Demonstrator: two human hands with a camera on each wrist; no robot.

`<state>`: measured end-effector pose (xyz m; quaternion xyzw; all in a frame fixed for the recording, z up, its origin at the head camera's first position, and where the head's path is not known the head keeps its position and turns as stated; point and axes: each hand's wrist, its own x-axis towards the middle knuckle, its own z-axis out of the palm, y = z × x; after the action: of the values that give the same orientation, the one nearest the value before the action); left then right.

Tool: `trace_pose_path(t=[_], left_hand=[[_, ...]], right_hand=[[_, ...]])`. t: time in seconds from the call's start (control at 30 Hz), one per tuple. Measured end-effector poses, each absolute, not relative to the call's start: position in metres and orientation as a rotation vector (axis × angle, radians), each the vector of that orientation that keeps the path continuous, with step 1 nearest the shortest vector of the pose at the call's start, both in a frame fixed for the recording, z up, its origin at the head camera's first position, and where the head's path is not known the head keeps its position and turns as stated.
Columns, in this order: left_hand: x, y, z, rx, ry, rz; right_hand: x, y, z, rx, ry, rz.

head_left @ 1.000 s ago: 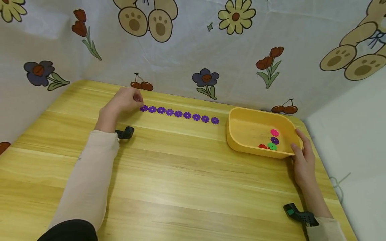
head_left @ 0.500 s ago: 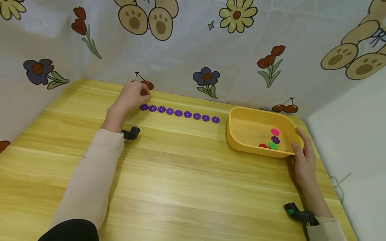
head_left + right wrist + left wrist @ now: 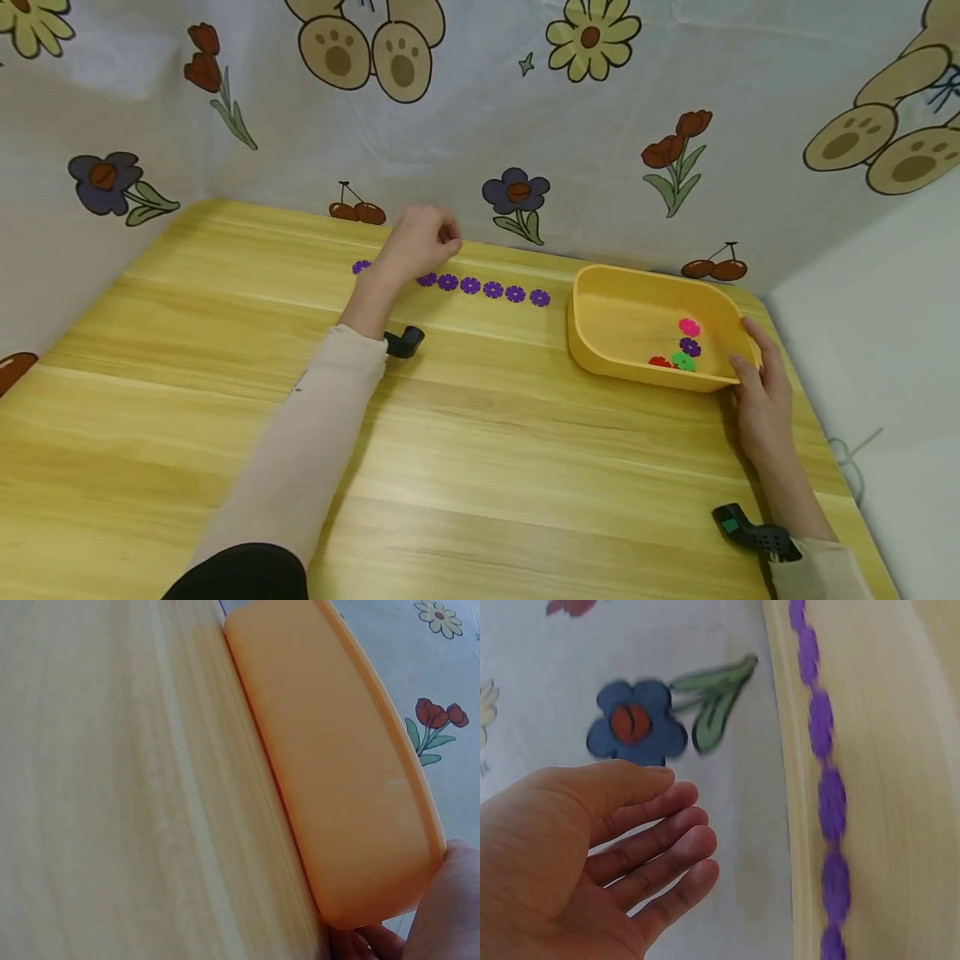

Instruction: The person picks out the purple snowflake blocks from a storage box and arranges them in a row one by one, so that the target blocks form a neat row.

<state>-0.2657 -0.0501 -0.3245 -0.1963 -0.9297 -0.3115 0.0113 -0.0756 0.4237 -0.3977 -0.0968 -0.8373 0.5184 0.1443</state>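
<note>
A row of purple flower-shaped discs lies along the back of the table. Above its left part hovers my left hand, hiding some of the discs. In the left wrist view that hand has loosely bent fingers and nothing between them; the disc row runs to its right. My right hand grips the right end of a yellow plastic tub, thumb on the rim. Inside the tub are a pink disc, a purple disc, a green disc and a partly hidden red disc.
The wooden table meets a patterned cloth hanging behind it. A white wall stands along the right side. Each wrist wears a black camera mount.
My left hand has left the row's left end, lifted, and moved right above the discs. The right hand still holds the tub in the same place.
</note>
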Motion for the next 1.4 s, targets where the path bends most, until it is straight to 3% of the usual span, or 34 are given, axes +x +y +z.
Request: trace_pose_path(t=[0.67, 1.4], left_hand=[[-0.246, 0.077, -0.311, -0.912, -2.789, -1.058], [-0.221, 0.158, -0.305, -1.048, -2.819, -1.066]], right_hand=[[-0.078, 0.424, -0.398, -0.296, -2.349, 1.577], [-0.080, 0.425, -0.400, -0.285, -2.307, 1.652]])
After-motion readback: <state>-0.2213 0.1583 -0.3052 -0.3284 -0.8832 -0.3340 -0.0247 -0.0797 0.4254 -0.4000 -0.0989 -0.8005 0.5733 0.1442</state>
